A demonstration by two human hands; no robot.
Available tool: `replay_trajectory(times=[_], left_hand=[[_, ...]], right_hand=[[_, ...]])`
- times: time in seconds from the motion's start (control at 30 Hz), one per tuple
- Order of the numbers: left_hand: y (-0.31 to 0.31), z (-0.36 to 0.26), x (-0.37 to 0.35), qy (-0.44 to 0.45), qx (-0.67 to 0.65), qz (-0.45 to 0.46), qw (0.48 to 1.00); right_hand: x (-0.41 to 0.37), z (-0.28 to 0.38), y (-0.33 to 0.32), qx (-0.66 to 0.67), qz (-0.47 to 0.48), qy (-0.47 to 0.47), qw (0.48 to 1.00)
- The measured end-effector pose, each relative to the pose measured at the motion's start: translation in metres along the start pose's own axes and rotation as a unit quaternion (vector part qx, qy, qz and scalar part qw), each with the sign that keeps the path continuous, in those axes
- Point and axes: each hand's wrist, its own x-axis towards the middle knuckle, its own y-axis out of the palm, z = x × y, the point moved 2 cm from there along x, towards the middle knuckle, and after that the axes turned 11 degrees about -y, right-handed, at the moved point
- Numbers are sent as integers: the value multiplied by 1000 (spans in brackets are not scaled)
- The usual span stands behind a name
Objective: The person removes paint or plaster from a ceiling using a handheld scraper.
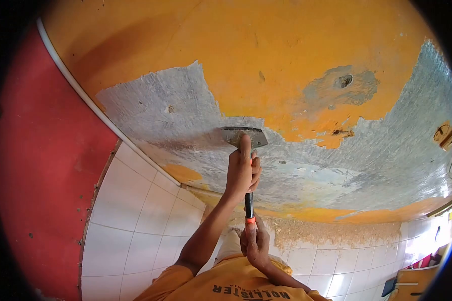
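Wide-bladed scraper [249,203] and two-handed grip against a wall [316,168], seen from the wearer's head. The tool's long axis runs almost straight away from the torso, handle toward the wearer and blade [256,138] outward. The cutting edge lies crosswise to this axis, roughly left to right, at the far end of the tool. It sits on bare grey wall, just beside the ragged lower border of the orange paint [266,45], which lies beyond it.

Left hand [241,170]: the nearer of the two to the blade. Its grip is closed on the upper handle, with one digit extended along the axis onto the blade's face. Right hand [256,245]: farther back, near the wearer's shirt [226,288], its grip closed round the lower handle by a red-orange band [250,220]. Both hands thus lie nearly in line behind the blade, with a length of black handle exposed between them.

Surroundings: a pale pipe-like strip [78,88] marks the wall's left edge, with a red wall [45,165] beyond; white tiles [130,215] lie below. A rough hole [344,81] shows to the blade's upper right, well apart from it.
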Motion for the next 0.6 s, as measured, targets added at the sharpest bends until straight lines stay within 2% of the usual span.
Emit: replay_trajectory(times=[0.1, 0.27, 0.4, 0.5, 0.53, 0.6], left_hand=[[7, -24, -8, 5, -7, 2, 1000], [-7, 8, 0, 0, 16, -4, 1000], [5, -20, -5, 28, -16, 11, 999], [0, -14, -4, 34, -8, 20, 999], [-2, -7, -3, 6, -1, -7, 1000], [-2, 1, -1, 5, 4, -17, 1000]], right_hand=[[4, 37, 11, -6, 15, 2, 1000], [2, 4, 0, 3, 21, -8, 1000], [8, 35, 2, 19, 35, 5, 999], [6, 19, 2, 25, 41, -2, 999], [6, 12, 0, 22, 39, 0, 999], [4, 4, -4, 13, 35, 6, 999]])
